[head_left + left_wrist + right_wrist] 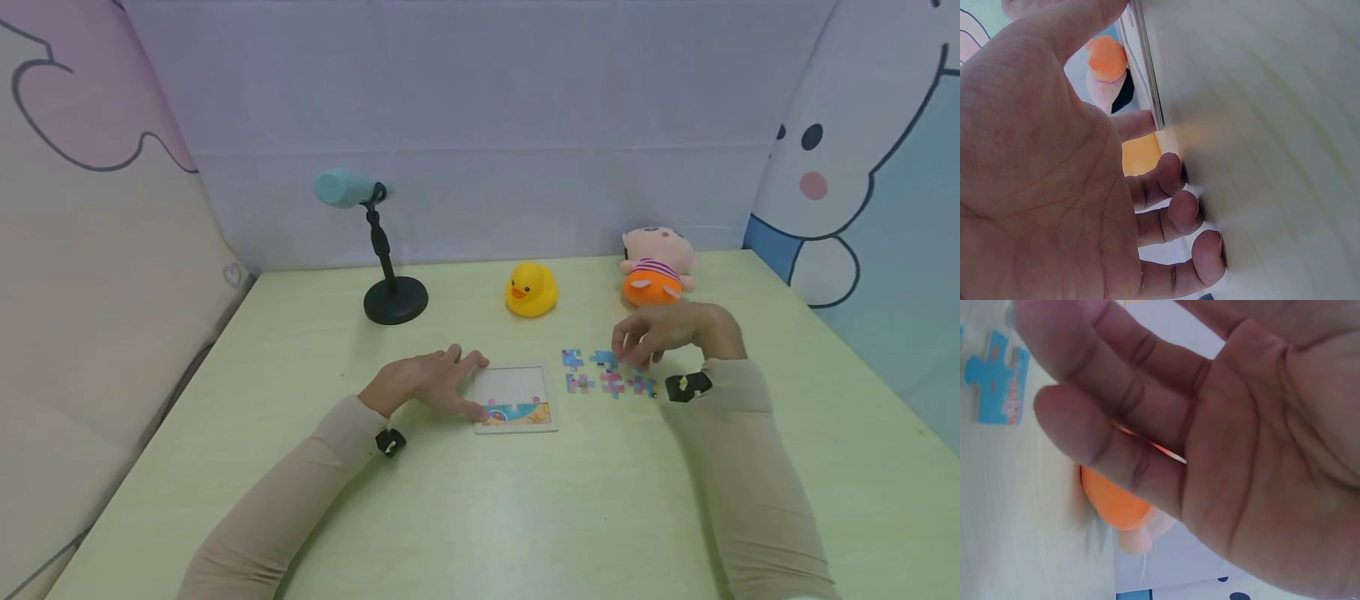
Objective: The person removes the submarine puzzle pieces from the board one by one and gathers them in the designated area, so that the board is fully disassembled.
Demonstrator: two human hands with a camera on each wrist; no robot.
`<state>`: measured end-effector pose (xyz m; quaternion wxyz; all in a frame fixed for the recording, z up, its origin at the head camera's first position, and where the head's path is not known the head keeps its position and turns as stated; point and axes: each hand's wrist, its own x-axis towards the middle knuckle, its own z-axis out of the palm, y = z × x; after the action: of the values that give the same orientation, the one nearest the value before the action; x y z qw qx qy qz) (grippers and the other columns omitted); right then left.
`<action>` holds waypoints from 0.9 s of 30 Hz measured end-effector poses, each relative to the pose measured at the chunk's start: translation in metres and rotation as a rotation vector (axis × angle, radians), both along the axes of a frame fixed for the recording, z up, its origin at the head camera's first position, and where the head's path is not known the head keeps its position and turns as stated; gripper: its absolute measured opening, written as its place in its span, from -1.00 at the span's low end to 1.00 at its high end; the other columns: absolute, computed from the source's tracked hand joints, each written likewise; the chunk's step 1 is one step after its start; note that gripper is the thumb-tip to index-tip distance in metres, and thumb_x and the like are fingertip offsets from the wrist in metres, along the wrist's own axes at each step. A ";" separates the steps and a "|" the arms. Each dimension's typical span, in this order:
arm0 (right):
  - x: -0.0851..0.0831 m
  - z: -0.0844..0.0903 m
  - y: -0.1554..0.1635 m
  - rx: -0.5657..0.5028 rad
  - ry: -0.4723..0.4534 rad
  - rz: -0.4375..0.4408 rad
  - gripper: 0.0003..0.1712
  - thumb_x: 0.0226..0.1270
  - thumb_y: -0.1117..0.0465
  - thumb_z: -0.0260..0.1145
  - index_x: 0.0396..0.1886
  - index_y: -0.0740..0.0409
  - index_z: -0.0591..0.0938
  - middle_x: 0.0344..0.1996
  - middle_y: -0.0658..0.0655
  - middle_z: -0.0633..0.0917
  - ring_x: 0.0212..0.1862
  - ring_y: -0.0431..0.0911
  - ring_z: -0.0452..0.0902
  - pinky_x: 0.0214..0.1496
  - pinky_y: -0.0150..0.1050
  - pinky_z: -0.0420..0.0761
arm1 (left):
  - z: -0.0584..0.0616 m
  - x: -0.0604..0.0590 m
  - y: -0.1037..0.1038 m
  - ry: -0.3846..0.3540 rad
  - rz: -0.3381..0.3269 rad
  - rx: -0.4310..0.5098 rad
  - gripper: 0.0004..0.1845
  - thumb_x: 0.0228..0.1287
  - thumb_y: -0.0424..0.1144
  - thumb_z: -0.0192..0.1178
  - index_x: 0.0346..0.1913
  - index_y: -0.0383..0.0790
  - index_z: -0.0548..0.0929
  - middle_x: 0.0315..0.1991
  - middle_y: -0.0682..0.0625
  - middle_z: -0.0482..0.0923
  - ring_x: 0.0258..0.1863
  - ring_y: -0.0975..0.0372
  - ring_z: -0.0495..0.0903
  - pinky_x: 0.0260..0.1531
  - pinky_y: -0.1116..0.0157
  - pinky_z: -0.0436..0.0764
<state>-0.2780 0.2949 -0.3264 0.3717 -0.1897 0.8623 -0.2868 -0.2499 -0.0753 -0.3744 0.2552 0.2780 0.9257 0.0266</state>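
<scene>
A puzzle tray point(517, 384) with a pale rim lies on the table, a picture strip point(517, 414) filling its lower part. My left hand point(435, 381) spreads over its left side, thumb at the lower corner and index finger at the upper one. The other left fingertips point(1183, 209) rest on the table beside the tray edge point(1147, 69). To the tray's right lie several loose jigsaw pieces point(579, 383). My right hand point(663, 329) is over their far right end, fingers bent downward; whether it pinches a piece I cannot tell. A blue jigsaw piece point(1000, 381) lies close by its fingertips.
A yellow rubber duck point(531, 290) sits behind the tray. The plush doll point(654, 265) in orange stands just behind my right hand. Farther left is a black stand point(395, 300) carrying a light blue cylinder point(345, 188). A white curtain point(480, 125) backs the table.
</scene>
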 end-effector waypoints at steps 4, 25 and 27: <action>0.000 0.001 -0.007 -0.022 0.020 0.017 -0.79 0.37 0.31 0.28 -0.05 0.26 0.60 -0.29 0.09 0.61 -0.24 -0.03 0.54 -0.06 -0.07 0.56 | -0.002 -0.001 0.000 0.005 -0.013 -0.004 -0.07 0.19 0.42 0.18 0.50 0.09 0.12 0.21 -0.18 0.29 0.03 0.04 0.43 0.04 0.05 0.51; 0.006 0.010 -0.052 -0.024 0.173 0.167 -0.73 0.43 0.36 0.19 0.06 0.19 0.65 -0.24 0.23 0.69 -0.25 0.07 0.60 -0.01 0.06 0.57 | 0.001 -0.001 -0.005 0.018 -0.083 -0.002 0.14 -0.02 0.49 0.30 0.54 0.05 0.09 0.05 -0.09 0.30 -0.07 0.10 0.41 -0.14 0.18 0.47; 0.006 0.010 -0.056 -0.017 0.183 0.178 -0.73 0.44 0.35 0.19 0.06 0.17 0.65 -0.24 0.22 0.69 -0.26 0.08 0.60 -0.01 0.07 0.57 | -0.001 -0.002 -0.005 0.015 -0.081 -0.012 0.16 -0.04 0.49 0.32 0.54 0.07 0.08 0.02 -0.08 0.29 -0.07 0.10 0.40 -0.16 0.20 0.45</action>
<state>-0.2717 0.2387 -0.3162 0.3139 -0.2941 0.8698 -0.2415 -0.2518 -0.0798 -0.3753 0.2506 0.3137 0.9158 0.0084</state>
